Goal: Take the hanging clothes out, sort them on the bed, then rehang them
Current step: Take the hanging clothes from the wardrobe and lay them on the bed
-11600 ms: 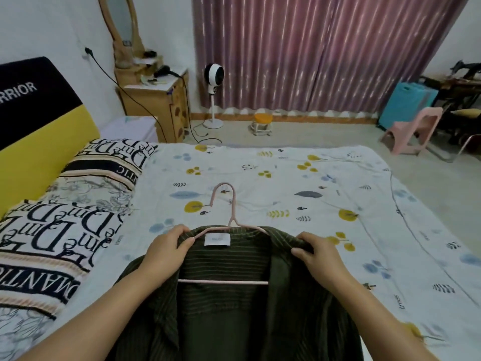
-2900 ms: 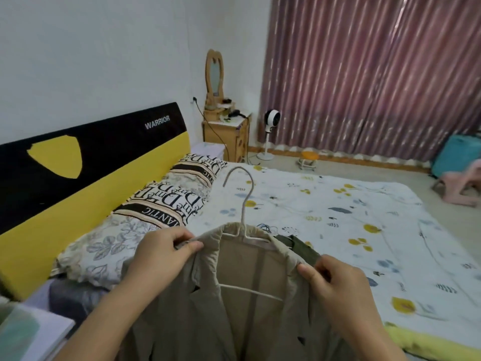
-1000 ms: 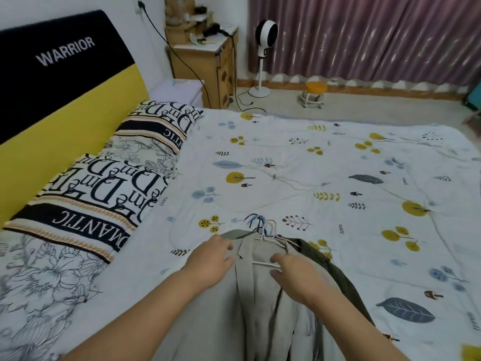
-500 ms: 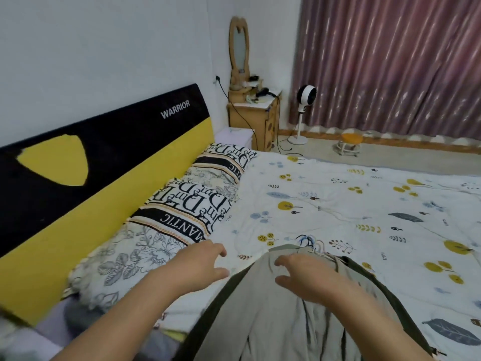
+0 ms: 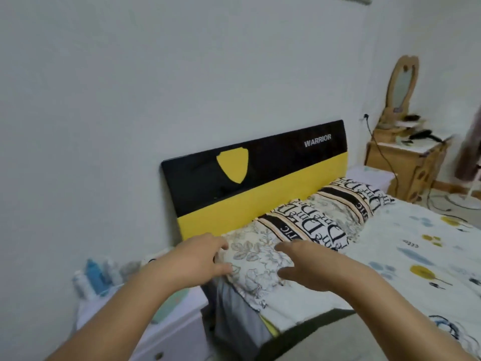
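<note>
Above the bed (image 5: 406, 259), left hand (image 5: 194, 264) and right hand (image 5: 316, 267) hover loosely spread, holding nothing.

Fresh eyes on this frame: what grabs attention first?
The black-and-yellow headboard against the white wall, with its yellow shield and the word WARRIOR, dominates the centre. In front of it both hands reach forward holding nothing, the left hand and the right hand over the near end of the lettered black-and-white pillow. Far right stands a wooden dresser with an oval mirror.
</note>
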A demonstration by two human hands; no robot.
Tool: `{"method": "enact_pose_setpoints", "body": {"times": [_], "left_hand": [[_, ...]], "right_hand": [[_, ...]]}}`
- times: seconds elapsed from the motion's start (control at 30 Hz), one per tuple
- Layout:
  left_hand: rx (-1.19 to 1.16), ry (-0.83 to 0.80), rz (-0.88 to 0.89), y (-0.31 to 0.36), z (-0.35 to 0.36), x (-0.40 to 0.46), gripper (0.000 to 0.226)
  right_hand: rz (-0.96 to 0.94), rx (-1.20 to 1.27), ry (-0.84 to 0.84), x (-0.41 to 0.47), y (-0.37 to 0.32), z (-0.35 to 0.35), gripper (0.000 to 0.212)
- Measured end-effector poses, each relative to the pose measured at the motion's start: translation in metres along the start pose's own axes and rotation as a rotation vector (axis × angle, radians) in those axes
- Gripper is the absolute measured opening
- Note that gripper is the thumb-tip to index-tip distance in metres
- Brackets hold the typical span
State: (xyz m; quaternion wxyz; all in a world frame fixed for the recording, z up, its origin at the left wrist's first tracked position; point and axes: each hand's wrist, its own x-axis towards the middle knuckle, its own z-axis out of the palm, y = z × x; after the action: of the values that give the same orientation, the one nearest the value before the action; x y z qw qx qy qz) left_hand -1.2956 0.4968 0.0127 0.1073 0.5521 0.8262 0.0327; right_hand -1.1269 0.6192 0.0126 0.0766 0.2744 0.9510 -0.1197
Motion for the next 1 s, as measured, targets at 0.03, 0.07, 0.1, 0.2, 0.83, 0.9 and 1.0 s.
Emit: {"method": "enact_pose_setpoints", "body": {"times": [0.03,0.07,0.1,0.2,0.83,0.9,1.0], "left_hand": [[-0.007,0.024,-0.044,-0.006,-0.001,-0.016,0.050],[-0.013,0.045,-0.089,-0.012,-0.001,-0.032,0.049],[-0.022,0.066,-0.134,-0.017,-0.001,-0.048,0.048],[-0.063,0.113,-0.269,-0.030,0.004,-0.102,0.047],[-0.155,0.286,-1.030,-0.161,0.009,-0.494,0.052],[-0.168,0.307,-1.096,-0.174,0.008,-0.534,0.052],[-0.162,0.323,-1.229,-0.203,0.009,-0.601,0.052]], "right_hand": [[-0.048,-0.011,0.001,0.000,-0.012,-0.003,0.058],[-0.097,-0.019,0.007,0.000,-0.025,-0.005,0.057],[-0.146,-0.021,0.015,-0.001,-0.038,-0.006,0.055],[-0.294,-0.022,0.023,-0.003,-0.082,-0.005,0.052],[-1.027,-0.073,-0.088,-0.087,-0.438,0.054,0.055],[-1.080,-0.073,-0.096,-0.095,-0.479,0.066,0.055],[-1.205,-0.043,-0.125,-0.114,-0.554,0.084,0.056]]}}
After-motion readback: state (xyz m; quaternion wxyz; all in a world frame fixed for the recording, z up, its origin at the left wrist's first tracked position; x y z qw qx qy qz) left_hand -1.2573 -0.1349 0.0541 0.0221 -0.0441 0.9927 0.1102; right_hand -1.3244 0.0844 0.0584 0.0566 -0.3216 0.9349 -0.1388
